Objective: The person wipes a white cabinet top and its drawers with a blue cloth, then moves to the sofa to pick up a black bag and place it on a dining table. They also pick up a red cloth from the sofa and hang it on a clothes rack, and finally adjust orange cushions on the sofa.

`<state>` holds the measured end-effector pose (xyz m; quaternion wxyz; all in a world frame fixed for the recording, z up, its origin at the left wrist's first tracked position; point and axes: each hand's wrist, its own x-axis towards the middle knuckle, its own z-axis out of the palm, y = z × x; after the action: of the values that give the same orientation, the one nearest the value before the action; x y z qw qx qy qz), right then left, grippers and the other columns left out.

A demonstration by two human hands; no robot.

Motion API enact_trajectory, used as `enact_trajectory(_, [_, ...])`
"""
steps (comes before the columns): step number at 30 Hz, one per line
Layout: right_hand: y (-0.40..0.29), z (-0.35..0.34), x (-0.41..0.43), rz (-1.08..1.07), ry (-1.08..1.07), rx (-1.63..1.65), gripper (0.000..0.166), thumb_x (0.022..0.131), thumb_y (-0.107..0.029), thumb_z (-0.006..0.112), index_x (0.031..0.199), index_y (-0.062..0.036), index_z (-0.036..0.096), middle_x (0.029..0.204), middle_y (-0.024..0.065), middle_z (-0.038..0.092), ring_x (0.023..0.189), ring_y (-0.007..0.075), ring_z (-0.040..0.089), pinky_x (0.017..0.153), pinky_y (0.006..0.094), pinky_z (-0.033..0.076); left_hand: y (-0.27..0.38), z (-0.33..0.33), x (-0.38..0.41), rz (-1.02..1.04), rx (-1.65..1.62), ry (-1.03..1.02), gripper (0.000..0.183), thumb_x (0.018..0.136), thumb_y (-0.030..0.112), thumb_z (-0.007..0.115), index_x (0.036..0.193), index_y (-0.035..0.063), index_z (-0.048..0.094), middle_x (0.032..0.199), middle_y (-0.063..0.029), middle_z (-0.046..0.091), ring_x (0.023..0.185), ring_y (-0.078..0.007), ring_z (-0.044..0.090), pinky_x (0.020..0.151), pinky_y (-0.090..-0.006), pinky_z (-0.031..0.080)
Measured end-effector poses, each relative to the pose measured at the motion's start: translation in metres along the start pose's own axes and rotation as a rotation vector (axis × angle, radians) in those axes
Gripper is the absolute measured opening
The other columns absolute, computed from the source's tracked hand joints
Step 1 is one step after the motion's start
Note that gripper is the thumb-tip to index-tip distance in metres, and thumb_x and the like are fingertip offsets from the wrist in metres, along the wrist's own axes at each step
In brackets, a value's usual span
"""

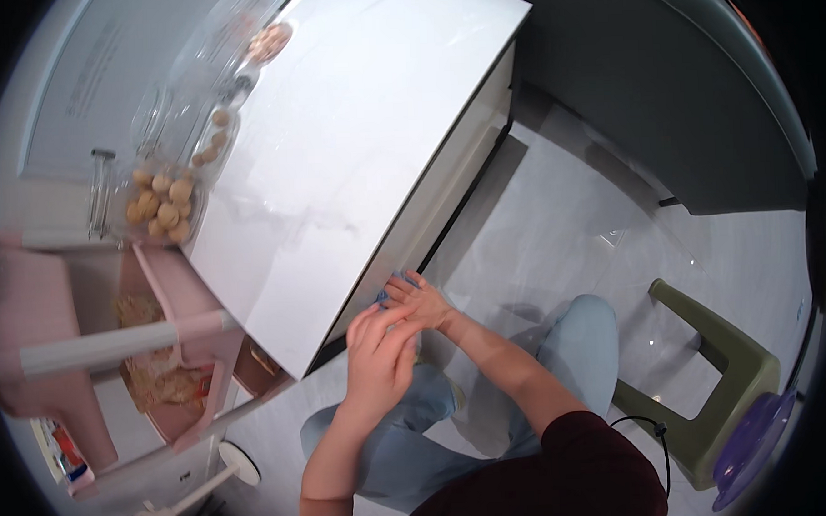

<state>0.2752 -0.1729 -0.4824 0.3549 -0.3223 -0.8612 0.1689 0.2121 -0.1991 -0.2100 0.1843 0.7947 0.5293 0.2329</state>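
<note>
My right hand [421,304] reaches to the side panel of a low white-topped cabinet [355,158]. Under its spread fingers is a crumpled blue cloth [383,297], mostly covered by the hand and lying against the panel near the cabinet's close corner. Just in front of the right wrist, my left hand [381,351] is raised with fingers extended and nothing visible in it. From this angle I cannot tell whether the two hands touch.
Clear jars of round brown items [162,207] line the cabinet's far edge. A pink shelf cart [206,381] with packaged goods stands at the left. To my right is a green plastic stool [717,384] with a purple lid-like item [754,444]. A dark grey furniture piece [666,92] stands opposite.
</note>
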Motion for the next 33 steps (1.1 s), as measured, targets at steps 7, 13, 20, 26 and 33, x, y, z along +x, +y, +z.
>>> enact_trajectory(7, [0.115, -0.046, 0.027, 0.314, 0.376, -0.175, 0.049, 0.065, -0.035, 0.065, 0.104, -0.0075, 0.056, 0.135, 0.0173, 0.043, 0.133, 0.0302, 0.034, 0.107, 0.0575, 0.020, -0.008, -0.007, -0.007, 0.036, 0.073, -0.006, 0.025, 0.075, -0.001, 0.059, 0.099, 0.0085, 0.063, 0.109, -0.0073, 0.061, 0.097, -0.0239, 0.058, 0.095, -0.0448, 0.040])
enact_trajectory(13, [0.235, -0.140, 0.058, 0.523, 0.579, -0.319, 0.040, 0.073, -0.018, 0.060, 0.109, -0.0017, 0.052, 0.132, 0.0226, 0.043, 0.126, 0.0386, 0.036, 0.107, 0.0506, 0.026, -0.001, -0.004, -0.004, 0.051, -0.073, -0.152, 0.025, 0.073, -0.005, 0.058, 0.095, 0.0066, 0.063, 0.108, -0.0100, 0.061, 0.096, -0.0278, 0.058, 0.093, -0.0460, 0.042])
enact_trajectory(20, [0.293, -0.172, 0.048, 0.734, 0.939, -0.151, 0.036, 0.083, -0.007, 0.052, 0.118, 0.0017, 0.047, 0.124, 0.0241, 0.047, 0.111, 0.0390, 0.047, 0.097, 0.0407, 0.038, -0.007, -0.006, -0.009, 0.001, -0.027, -0.275, 0.027, 0.075, 0.002, 0.063, 0.101, 0.0083, 0.064, 0.114, -0.0077, 0.059, 0.098, -0.0285, 0.057, 0.089, -0.0407, 0.044])
enact_trajectory(26, [0.361, -0.087, 0.012, 1.015, 0.726, 0.028, 0.041, 0.088, -0.010, 0.046, 0.127, 0.0027, 0.042, 0.121, 0.0263, 0.050, 0.116, 0.0405, 0.048, 0.100, 0.0415, 0.036, -0.017, -0.001, -0.030, -0.103, -0.032, -0.369, 0.029, 0.074, 0.001, 0.064, 0.102, 0.0082, 0.064, 0.114, -0.0069, 0.059, 0.098, -0.0294, 0.056, 0.087, -0.0387, 0.044])
enact_trajectory(33, [0.304, 0.027, -0.012, 0.970, 0.764, -0.052, 0.043, 0.087, -0.009, 0.046, 0.128, 0.0011, 0.043, 0.123, 0.0299, 0.045, 0.114, 0.0463, 0.044, 0.097, 0.0487, 0.038, -0.024, 0.010, -0.042, -0.160, -0.040, -0.446, 0.029, 0.072, 0.000, 0.064, 0.099, 0.0078, 0.064, 0.113, -0.0064, 0.060, 0.098, -0.0292, 0.056, 0.085, -0.0376, 0.045])
